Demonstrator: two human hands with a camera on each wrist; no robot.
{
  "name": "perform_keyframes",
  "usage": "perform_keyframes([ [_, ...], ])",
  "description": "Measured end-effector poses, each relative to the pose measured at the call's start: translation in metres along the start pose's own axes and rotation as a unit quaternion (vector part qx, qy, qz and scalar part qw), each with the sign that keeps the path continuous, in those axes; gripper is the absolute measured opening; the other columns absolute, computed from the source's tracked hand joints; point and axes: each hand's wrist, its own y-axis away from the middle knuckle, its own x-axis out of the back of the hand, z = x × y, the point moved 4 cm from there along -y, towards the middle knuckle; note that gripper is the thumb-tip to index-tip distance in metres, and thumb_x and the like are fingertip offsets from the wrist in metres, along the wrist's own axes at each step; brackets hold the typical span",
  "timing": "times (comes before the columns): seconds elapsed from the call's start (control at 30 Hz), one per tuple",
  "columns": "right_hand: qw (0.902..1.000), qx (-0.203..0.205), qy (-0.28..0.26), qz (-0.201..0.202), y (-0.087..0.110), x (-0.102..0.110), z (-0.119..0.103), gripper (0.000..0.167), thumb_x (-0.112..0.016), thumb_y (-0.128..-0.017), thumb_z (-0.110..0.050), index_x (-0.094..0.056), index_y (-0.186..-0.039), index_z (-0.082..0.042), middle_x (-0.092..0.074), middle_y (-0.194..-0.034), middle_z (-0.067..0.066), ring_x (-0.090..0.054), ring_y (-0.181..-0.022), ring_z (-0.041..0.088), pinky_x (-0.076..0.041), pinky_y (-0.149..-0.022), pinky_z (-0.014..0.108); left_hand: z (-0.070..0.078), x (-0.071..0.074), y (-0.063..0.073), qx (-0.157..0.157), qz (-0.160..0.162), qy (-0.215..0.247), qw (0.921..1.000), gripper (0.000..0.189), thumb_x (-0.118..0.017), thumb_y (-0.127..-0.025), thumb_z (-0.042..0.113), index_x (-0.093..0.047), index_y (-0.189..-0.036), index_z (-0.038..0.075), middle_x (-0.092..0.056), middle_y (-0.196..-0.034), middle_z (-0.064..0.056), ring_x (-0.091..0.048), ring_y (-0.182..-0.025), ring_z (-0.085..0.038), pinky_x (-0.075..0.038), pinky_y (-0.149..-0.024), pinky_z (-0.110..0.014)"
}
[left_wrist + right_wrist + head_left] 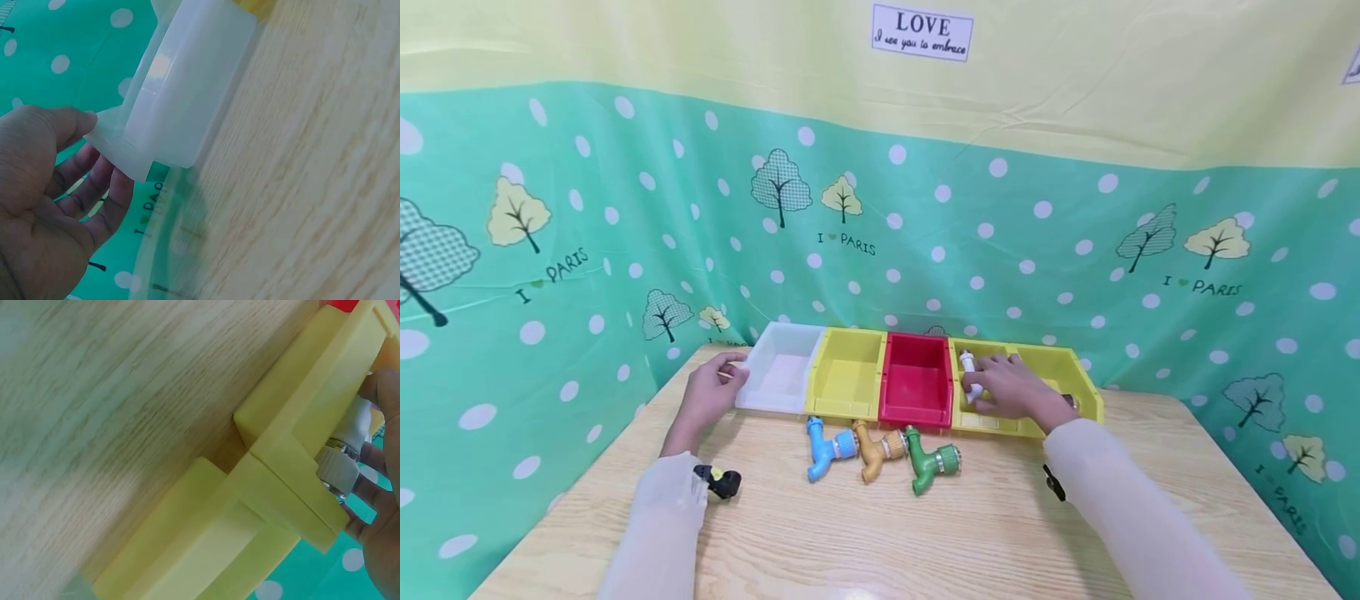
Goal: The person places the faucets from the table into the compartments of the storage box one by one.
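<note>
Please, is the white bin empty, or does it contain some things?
Empty: the head view looks into the white bin and shows nothing lying inside; the left hand pinches its edge.

Arms (658, 525) fwd & apart; L grip (711, 392) pinching, R grip (1011, 388) palm-down w/ bent fingers (374, 491).

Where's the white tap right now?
In the head view, right of centre: the white tap is in the right hand, at the yellow bin just right of the red bin.

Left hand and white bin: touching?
Touching. The left wrist view shows the left hand pinching the white bin at its rim, between thumb and fingers.
</note>
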Motion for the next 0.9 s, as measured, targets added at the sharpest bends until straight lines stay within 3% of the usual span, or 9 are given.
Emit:
perform_keyframes([
  [0.17,0.9998,-0.011,-0.002,-0.017,-0.003,-0.003,0.002,0.012,-0.075,-0.092,-0.031,-0.068,-0.101,-0.031,-0.063,-0.123,0.008,-0.053,-0.112,0.033,-0.045,-0.093,0.059,0.002,-0.001,-0.001,0.003,-0.002,0.005,1.0000,0.037,-0.057,-0.106,0.023,-0.059,-0.138,0.006,-0.063,-0.111,-0.018,-0.062,-0.097,-0.031,-0.053,-0.079,-0.037],
  [0.43,0.9987,-0.018,-0.024,-0.041,-0.010,-0.010,0.004,0.011,-0.075,-0.094,-0.028,-0.067,-0.101,-0.029,-0.062,-0.130,0.013,-0.055,-0.116,0.036,-0.045,-0.100,0.062,0.002,0.000,-0.001,0.004,0.000,0.007,1.0000,0.038,-0.057,-0.106,0.024,-0.059,-0.138,0.004,-0.064,-0.111,-0.018,-0.063,-0.097,-0.031,-0.053,-0.078,-0.035],
  [0.7,0.9982,-0.018,-0.026,-0.050,-0.017,-0.011,0.004,0.008,-0.073,-0.095,-0.027,-0.067,-0.100,-0.026,-0.064,-0.115,0.009,-0.058,-0.105,0.030,-0.047,-0.097,0.059,0.001,0.001,0.002,-0.005,0.001,0.003,1.0000,0.037,-0.057,-0.106,0.023,-0.059,-0.138,0.004,-0.064,-0.110,-0.018,-0.063,-0.096,-0.030,-0.052,-0.078,-0.036],
  [0.9,0.9960,-0.029,-0.028,-0.080,-0.022,-0.011,0.003,0.006,-0.069,-0.098,-0.030,-0.070,-0.102,-0.025,-0.065,-0.115,0.009,-0.059,-0.108,0.031,-0.043,-0.104,0.061,0.000,-0.001,0.001,-0.001,0.000,0.001,1.0000,0.037,-0.057,-0.106,0.024,-0.059,-0.138,0.005,-0.063,-0.110,-0.018,-0.063,-0.097,-0.030,-0.053,-0.078,-0.035],
])
